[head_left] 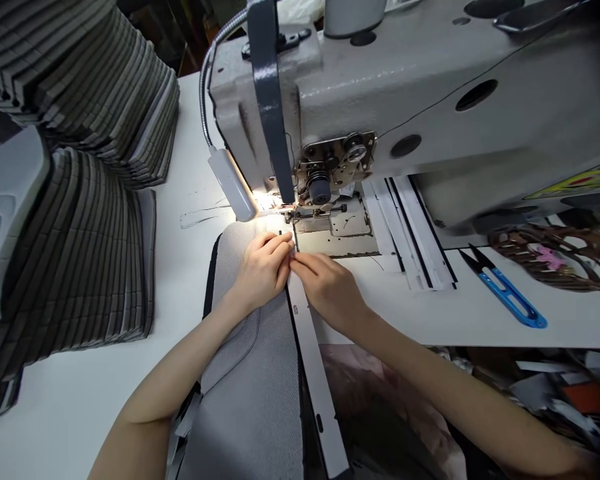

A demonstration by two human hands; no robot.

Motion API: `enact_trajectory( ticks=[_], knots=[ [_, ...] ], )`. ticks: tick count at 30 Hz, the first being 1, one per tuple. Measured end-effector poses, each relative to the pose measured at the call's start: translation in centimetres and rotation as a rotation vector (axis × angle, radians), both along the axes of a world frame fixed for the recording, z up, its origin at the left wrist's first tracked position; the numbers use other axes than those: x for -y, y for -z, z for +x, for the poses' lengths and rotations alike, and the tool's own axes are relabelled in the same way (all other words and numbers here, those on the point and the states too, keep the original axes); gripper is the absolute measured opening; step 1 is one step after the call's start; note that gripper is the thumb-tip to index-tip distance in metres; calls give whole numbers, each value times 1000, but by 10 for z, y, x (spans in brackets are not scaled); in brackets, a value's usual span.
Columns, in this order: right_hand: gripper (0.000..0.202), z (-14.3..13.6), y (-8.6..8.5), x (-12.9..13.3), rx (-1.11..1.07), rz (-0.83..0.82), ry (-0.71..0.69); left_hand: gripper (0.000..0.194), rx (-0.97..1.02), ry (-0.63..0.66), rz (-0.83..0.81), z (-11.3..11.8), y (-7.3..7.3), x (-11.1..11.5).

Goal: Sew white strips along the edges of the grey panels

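Note:
A grey fabric panel [255, 393] with a dark edge lies under the sewing machine [325, 87] and hangs down toward me. Along its right edge runs a long white strip [314, 373] with small slots. My left hand [264, 270] rests on the panel just in front of the needle area, its fingers bent and pinching the panel's edge beside the strip. My right hand [333, 290] is closed too, thumb and fingers pinching the strip's upper part. The fingertips of both hands nearly meet there. The needle itself is hard to make out.
Tall stacks of grey panels [95, 253] stand at the left, beside a white plastic piece [10, 213]. A small lamp [233, 183] lights the needle area. More white strips [405, 233], blue thread snips [510, 293] and a brown hair clip [555, 257] lie right.

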State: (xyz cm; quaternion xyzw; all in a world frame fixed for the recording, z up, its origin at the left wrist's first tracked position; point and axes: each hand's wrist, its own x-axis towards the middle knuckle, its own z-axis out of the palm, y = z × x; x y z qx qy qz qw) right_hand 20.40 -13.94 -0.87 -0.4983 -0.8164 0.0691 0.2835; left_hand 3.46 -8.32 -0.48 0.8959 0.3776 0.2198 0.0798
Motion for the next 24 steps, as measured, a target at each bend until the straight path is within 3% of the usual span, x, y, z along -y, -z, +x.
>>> enact_trajectory(
  ticks=[2,4,7,14,24],
  knots=[
    [37,-2,-8,12,-118,-253,78,23,-18,-3,-7,1,-1,0],
    [55,-4,-14,25,-260,-490,62,22,-24,-7,-13,1,-2,0],
    [68,-6,-15,35,-411,-702,15,22,-45,-11,-10,2,-2,-2],
    [68,-7,-10,28,-573,-745,54,21,-67,2,23,6,-1,-16],
    [68,-8,-9,10,-586,-754,100,22,-112,-8,79,8,-5,-26]
  ],
)
